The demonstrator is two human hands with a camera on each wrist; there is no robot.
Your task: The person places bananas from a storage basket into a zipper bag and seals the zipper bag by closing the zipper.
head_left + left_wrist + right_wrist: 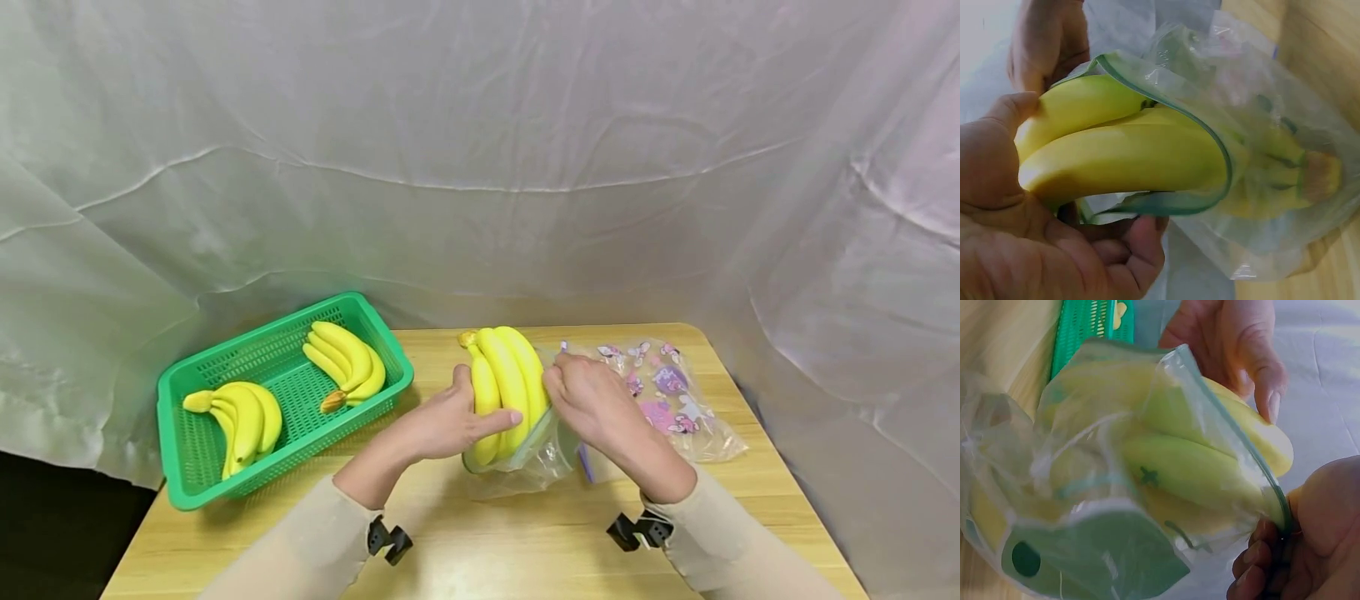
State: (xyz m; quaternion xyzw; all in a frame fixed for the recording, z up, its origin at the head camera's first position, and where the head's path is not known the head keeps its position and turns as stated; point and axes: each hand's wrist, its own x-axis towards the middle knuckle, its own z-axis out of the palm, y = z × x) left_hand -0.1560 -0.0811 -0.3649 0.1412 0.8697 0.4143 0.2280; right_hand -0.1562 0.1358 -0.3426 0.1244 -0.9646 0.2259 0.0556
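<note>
- Yellow bananas (510, 383) were seen, smooth and curved, with a brown end on the stem.
- They were held over the table (495, 542), to the right of the green basket (296, 396).
- The bananas were partly covered by a see-through bag (551, 458); a green edge was seen round its mouth, and some banana tips were left poking out.
- The left grip (457, 421) was curled round the bananas, with the thumb laid on top.
- The bag's edge was pinched by the right grip (588, 396), fingers and thumb together on it.
- Two more bunches (251, 417) were kept in the basket, set apart.
- Clear bags with pink and purple pictures (671, 392) were laid on the table, near the right arm.
- The table was made of light wood, and shiny grey cloth (480, 125) was hung behind it and at the sides.
</note>
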